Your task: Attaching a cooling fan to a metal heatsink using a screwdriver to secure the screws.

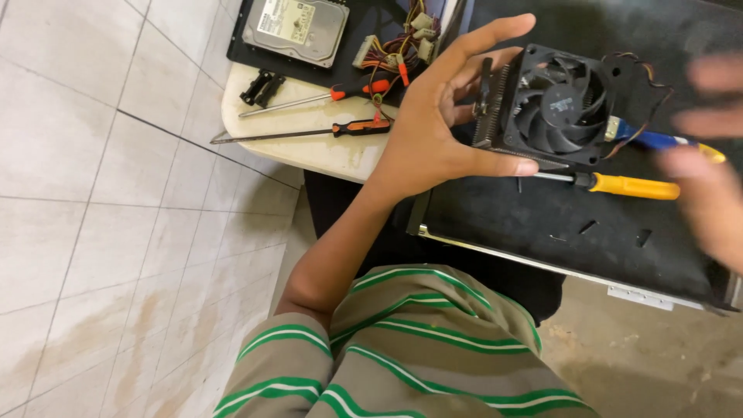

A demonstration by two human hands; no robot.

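One hand, the left hand (433, 128), clamps the black finned heatsink-and-fan block (546, 104) by its edges; the blurred right hand (708, 166) looks open, so the block could slip.

- The black square cooling fan (559, 104) with grey metal fins, at upper right of the frame, trails thin orange and black wires.
- The yellow-handled screwdriver (631, 186) just below it has a silver shaft.
- The blue-and-yellow-handled tool (662, 141) sits at right centre.
- Two long screwdrivers with orange-and-black handles (360, 127) lie at upper centre on the cream tabletop (325, 151).
- The silver metal hard drive (296, 29), at top, rests on a black panel (248, 54).
- The bundle of red, yellow and black cables (398, 46) carries pale plugs.
- The olive shirt with green-and-white stripes (402, 348) fills the bottom.
- The floor tiles (101, 193) at left are pale grey-white with dark grout.
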